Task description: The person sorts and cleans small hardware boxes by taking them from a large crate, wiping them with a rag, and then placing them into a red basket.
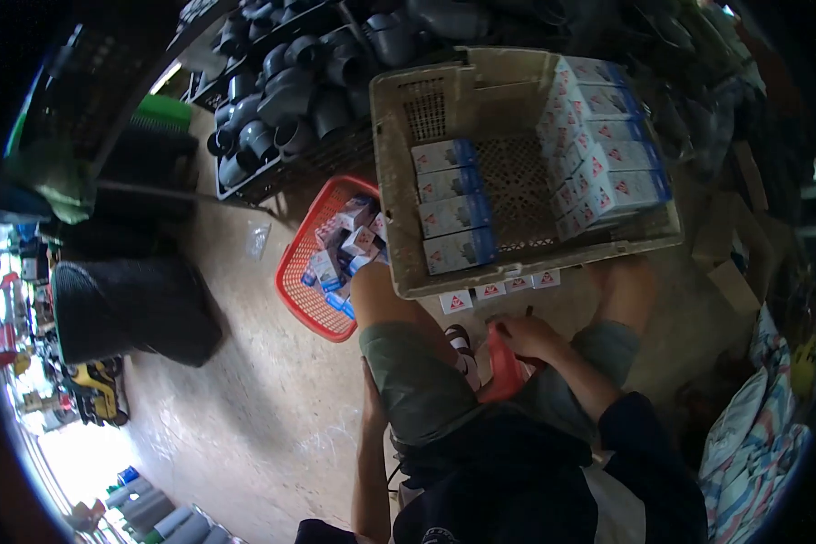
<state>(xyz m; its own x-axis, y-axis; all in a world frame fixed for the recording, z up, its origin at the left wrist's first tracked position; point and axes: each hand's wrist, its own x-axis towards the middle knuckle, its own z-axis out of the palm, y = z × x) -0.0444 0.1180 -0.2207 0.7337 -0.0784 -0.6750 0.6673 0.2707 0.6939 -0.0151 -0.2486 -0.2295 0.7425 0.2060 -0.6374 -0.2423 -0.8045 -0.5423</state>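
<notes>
My right hand (524, 335) is between my knees, its fingers closed. A short dark tip sticks up from it; what it belongs to is too small to tell. Touching the fingertips, or just beneath them, is a red plastic sheet-like piece (506, 367). My left hand (370, 385) lies flat along the outside of my left thigh, holding nothing visible. In front of my knees stands a dirty beige crate (535, 258), with small white-and-blue boxes (453, 213) in a left row and a taller right stack (612, 150). Several boxes (503, 287) show below its near edge.
A red basket (292, 283) with jumbled small boxes stands left of the crate. Behind it, black crates (245, 186) hold grey pipe elbows (290, 100). A dark roll (131, 304) is at left. Cardboard (733, 286) and a striped sack (752, 435) lie at right.
</notes>
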